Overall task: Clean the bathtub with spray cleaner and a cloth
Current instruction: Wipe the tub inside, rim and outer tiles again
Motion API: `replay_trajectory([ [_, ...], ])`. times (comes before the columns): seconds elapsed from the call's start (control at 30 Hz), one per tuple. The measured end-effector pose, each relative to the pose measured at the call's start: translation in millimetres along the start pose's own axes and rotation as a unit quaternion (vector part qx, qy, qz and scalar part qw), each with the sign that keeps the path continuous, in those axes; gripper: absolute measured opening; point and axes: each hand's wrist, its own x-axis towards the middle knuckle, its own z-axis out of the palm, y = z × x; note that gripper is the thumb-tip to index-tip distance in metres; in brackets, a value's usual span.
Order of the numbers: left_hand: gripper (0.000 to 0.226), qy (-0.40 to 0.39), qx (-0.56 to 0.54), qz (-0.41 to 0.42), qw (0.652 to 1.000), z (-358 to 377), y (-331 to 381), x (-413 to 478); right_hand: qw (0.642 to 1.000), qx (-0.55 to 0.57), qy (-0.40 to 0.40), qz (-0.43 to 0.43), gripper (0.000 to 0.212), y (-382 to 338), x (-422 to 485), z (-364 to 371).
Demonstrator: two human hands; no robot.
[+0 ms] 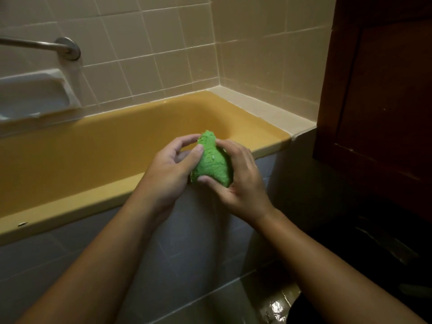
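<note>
Yellow bathtub set against a tiled wall; a soap dish and grab bar are mounted at left. Above the tub's near rim, the right hand cups a bunched green cloth, fingers and thumb curled round its lower bulk, while the left hand pinches its upper end between thumb and fingertips. No spray cleaner is in view. The cloth appears light, soft and limp, probably terry; it should crumple freely and cannot break. A full-palm hold on the wad would likely suit wiping better than a pinch on one edge.
</note>
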Motion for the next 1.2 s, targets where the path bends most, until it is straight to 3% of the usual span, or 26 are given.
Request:
replay_trajectory([
  [0.1,0.037,-0.031,-0.010,-0.002,0.999,1,-1,-24,0.986,0.086,0.048,0.133,0.057,-30,-22,-12],
  [0.17,0.038,-0.059,0.034,0.008,0.998,-3,-10,-39,0.962,0.128,0.043,0.238,0.045,-38,-38,-17],
  [0.23,0.042,-0.106,0.057,0.006,0.993,-9,-25,-52,0.937,0.148,0.025,0.315,0.049,-39,-54,-18],
  [0.33,0.056,-0.140,0.163,0.018,0.976,-14,-51,-58,0.876,0.265,-0.017,0.403,0.054,-34,-79,-16],
  [0.43,0.054,-0.094,0.232,0.027,0.968,-16,-70,-58,0.811,0.381,-0.057,0.440,0.052,-33,-105,-15],
  [0.57,0.027,-0.038,0.324,0.018,0.945,-18,-80,-54,0.831,0.347,-0.129,0.416,0.054,-29,-122,-17],
  [0.67,0.011,-0.029,0.389,-0.001,0.921,-19,-81,-48,0.843,0.315,-0.101,0.425,0.045,-23,-127,-19],
  [0.77,0.011,-0.077,0.435,-0.074,0.894,-26,-88,-46,0.856,0.286,-0.058,0.426,0.049,-18,-128,-22],
  [0.87,0.013,-0.142,0.354,-0.162,0.910,-32,-94,-54,0.824,0.324,-0.027,0.464,0.051,-9,-125,-27],
  [0.97,0.021,-0.158,0.259,-0.234,0.924,-32,-96,-66,0.713,0.425,0.000,0.558,0.051,-6,-127,-25],
  [1.07,0.012,-0.131,0.152,-0.269,0.942,-26,-95,-68,0.633,0.491,0.021,0.599,0.052,-5,-127,-26],
  [1.13,0.015,-0.103,0.117,-0.267,0.951,-20,-94,-67,0.613,0.539,0.029,0.576,0.060,-3,-123,-29],
  [1.2,0.033,-0.085,0.111,-0.254,0.957,-14,-98,-68,0.639,0.527,-0.004,0.561,0.071,-4,-122,-30],
])
